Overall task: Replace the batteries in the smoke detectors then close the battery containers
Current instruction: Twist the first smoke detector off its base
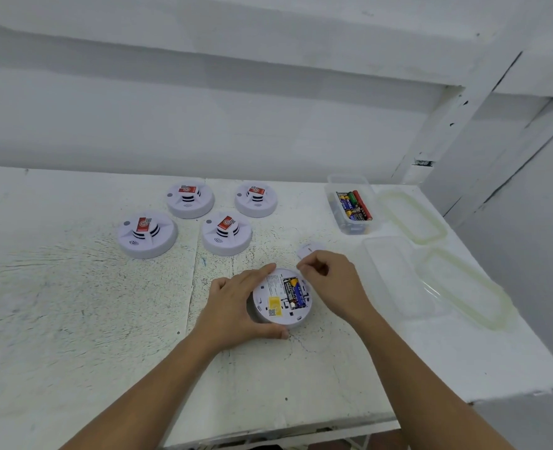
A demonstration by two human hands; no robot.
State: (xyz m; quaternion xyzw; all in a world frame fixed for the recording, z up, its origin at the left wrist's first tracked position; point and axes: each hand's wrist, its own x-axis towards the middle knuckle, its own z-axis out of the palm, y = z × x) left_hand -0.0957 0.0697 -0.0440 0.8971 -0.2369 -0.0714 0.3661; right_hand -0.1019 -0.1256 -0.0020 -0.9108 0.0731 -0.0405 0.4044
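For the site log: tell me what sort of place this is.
Likely a bare workroom or storeroom bench rather than a home: a scuffed white-painted table against plain white walls, four identical smoke detectors laid out as a batch, and an open tub of batteries beside them.

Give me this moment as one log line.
left hand: grips upturned smoke detector | right hand: curled near battery cover | batteries: seated, compartment open

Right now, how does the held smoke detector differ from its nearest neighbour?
The held smoke detector lies face down, batteries showing in its open compartment; the nearest smoke detector sits face up, a red sticker on top. The left hand grips the first; nothing touches the second. Both are round and white.
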